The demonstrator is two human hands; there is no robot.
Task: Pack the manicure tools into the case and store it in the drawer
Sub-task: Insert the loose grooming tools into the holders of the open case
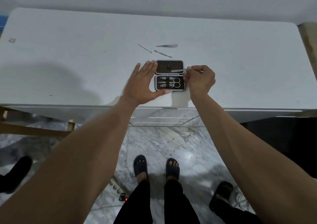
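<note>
A small black manicure case (169,75) lies open on the white table (68,61), near its front edge. Its lower half holds scissors, clippers and other metal tools. My left hand (143,84) braces the case's left side, fingers spread, thumb along the front edge. My right hand (199,79) pinches a flat metal nail file (177,71) by its right end, so that it lies over the lid half. Beyond the case lie tweezers (167,45), a thin pick (145,48) and a cuticle pusher (163,53).
The table's front edge runs just below my hands, with white drawer fronts (164,117) under it. A wooden frame (34,129) stands at the lower left. On the marble floor lie a power strip (118,189) and other people's feet.
</note>
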